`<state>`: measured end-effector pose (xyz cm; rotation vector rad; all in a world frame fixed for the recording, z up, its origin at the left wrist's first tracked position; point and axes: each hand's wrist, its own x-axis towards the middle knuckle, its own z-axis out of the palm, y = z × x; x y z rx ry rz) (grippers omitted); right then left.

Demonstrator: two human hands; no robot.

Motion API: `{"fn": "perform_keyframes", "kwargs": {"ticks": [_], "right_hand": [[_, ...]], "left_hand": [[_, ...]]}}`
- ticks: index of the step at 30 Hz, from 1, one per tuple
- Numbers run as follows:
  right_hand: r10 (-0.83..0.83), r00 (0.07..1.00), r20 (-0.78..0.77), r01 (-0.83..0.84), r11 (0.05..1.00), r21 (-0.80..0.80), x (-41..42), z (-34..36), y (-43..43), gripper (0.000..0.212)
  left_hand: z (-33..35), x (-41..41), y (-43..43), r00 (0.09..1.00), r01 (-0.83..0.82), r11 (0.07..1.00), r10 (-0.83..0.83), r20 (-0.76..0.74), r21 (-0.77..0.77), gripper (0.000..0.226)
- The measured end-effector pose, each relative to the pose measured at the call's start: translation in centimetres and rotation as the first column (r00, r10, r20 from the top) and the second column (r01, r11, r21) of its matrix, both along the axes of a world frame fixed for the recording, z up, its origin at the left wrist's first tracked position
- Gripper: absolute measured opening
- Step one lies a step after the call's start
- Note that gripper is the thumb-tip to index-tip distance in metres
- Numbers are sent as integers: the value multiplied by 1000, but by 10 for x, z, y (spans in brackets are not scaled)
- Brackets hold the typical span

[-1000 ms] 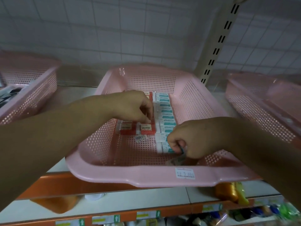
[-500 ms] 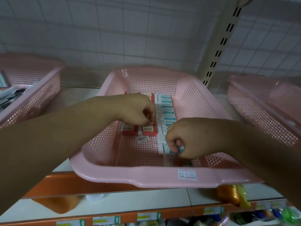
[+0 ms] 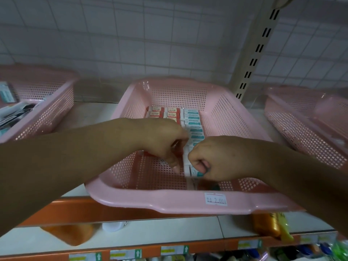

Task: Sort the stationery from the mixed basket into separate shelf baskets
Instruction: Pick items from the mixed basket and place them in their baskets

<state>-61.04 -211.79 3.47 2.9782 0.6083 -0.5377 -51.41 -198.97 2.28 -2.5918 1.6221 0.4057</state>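
A pink mesh basket (image 3: 169,203) sits on the shelf in front of me. Red boxes (image 3: 156,114) fill its left rows and white-and-teal boxes (image 3: 192,117) form a column beside them. My left hand (image 3: 162,140) hangs over the front red boxes, its fingers curled down around one of them and its fingertips near the basket floor. My right hand (image 3: 216,157) is curled in a fist, pinching the front white-and-teal box (image 3: 195,173) at the near end of the column. The two hands almost touch.
Another pink basket (image 3: 56,102) with packaged items stands at the left, and a third pink basket (image 3: 305,125) at the right. A slotted shelf upright (image 3: 252,59) rises behind. A price label (image 3: 215,199) is stuck on the front rim. Orange and yellow goods lie on the shelf below.
My left hand has slid toward the front of the red rows. My right hand has lifted slightly and moved closer to the left hand, still gripping a teal box.
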Motion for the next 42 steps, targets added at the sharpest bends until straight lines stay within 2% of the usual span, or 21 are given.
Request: {"fn": "perform_keyframes", "kwargs": {"ticks": [3,7,14,18,20,22,24,26,28,31,36,42], "right_hand": [[-26,999,24,26,1000,-14,-1,-1,-1,33],[-52,998,23,52,999,-8,-2,1,-1,34],[-110,994,-26,111,993,30,-2,0,-5,27],[-125,991,-56,129,988,86,-3,2,-6,19],[-146,987,-64,155,971,182,-3,6,-6,15],[-175,985,-5,167,927,335,0,12,-7,15],[-201,968,152,122,902,415,6,19,-7,14],[-204,927,313,84,930,358,15,28,-1,19],[-185,901,391,75,957,281,26,38,9,25],[-140,874,465,48,978,205,47,49,33,33],[-22,829,559,-75,986,150,90,55,90,40],[51,833,551,-158,976,149,139,55,168,37]], "left_hand": [[-3,-3,-3,995,50,998,-52,86,28,45],[-3,-3,-4,990,70,997,-73,121,32,50],[2,-1,-1,994,30,999,-31,109,11,39],[3,-1,3,993,2,1000,-3,122,9,41],[5,-2,6,984,-11,1000,13,176,-15,37],[14,-2,12,958,7,996,18,285,-86,27],[27,0,23,925,14,983,58,376,-185,27],[44,2,39,892,-5,966,121,435,-259,32],[59,7,61,863,-34,948,188,469,-318,36],[74,15,105,819,-68,923,268,508,-378,37],[84,27,190,757,-191,907,380,532,-376,58],[80,43,291,696,-344,855,510,506,-388,46]]}}
